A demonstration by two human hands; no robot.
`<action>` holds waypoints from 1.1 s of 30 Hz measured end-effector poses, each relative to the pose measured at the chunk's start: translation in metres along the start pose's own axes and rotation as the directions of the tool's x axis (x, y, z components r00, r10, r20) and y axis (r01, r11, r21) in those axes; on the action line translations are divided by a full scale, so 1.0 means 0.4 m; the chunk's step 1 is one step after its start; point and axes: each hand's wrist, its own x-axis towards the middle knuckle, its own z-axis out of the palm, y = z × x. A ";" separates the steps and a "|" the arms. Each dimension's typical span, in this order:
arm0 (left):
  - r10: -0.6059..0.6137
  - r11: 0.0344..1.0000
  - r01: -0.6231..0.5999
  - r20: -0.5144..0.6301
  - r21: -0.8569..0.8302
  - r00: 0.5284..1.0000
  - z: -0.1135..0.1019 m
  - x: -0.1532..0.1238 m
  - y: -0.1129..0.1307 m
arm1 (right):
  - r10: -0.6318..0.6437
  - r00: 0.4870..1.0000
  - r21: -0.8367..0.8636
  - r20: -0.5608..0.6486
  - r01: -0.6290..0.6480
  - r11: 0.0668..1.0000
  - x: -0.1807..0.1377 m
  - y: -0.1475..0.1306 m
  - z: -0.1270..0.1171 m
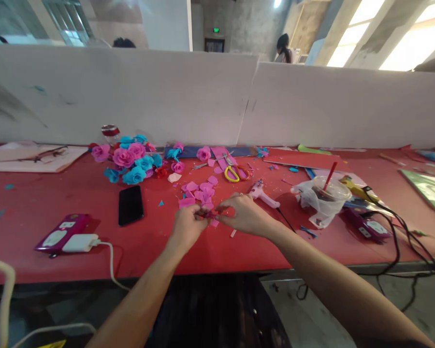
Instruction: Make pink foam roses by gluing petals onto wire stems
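My left hand point(187, 223) and my right hand point(242, 213) meet over the red table point(29, 198), both pinched on a small pink paper piece point(209, 214) between the fingertips. Just beyond them lies a scatter of pink paper petals point(200, 190). A pink glue gun point(261, 192) lies right behind my right hand. Farther back sit a bunch of finished pink and blue paper roses point(130, 160) and scissors with yellow and orange handles point(234, 172).
A black phone point(130, 205) lies left of my hands. A pink power bank with a white charger point(65, 237) sits near the front left edge. A plastic cup with a red straw in a bag point(325, 195) stands at right, with black cables point(402, 227). White partition boards point(166, 96) back the table.
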 end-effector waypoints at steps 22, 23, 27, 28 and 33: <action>0.088 0.928 -0.192 -0.312 -0.320 0.946 0.025 -0.097 0.021 | 0.644 0.726 0.962 -0.241 0.092 0.257 -0.042 -0.075 0.092; 0.093 0.926 -0.206 -0.339 -0.315 0.936 0.029 -0.098 0.028 | 0.652 0.721 0.967 -0.235 0.106 0.232 -0.042 -0.079 0.086; 0.099 0.911 -0.248 -0.409 -0.329 0.907 0.043 -0.102 0.063 | 0.657 0.715 0.971 -0.240 0.171 0.168 -0.040 -0.095 0.060; 0.097 0.898 -0.260 -0.417 -0.354 0.904 0.045 -0.105 0.071 | 0.653 0.718 0.970 -0.241 0.179 0.162 -0.038 -0.100 0.055; 0.028 0.782 -0.245 -0.361 -0.573 0.932 0.037 -0.134 0.085 | 0.596 0.773 0.976 -0.217 0.184 0.117 -0.035 -0.135 0.048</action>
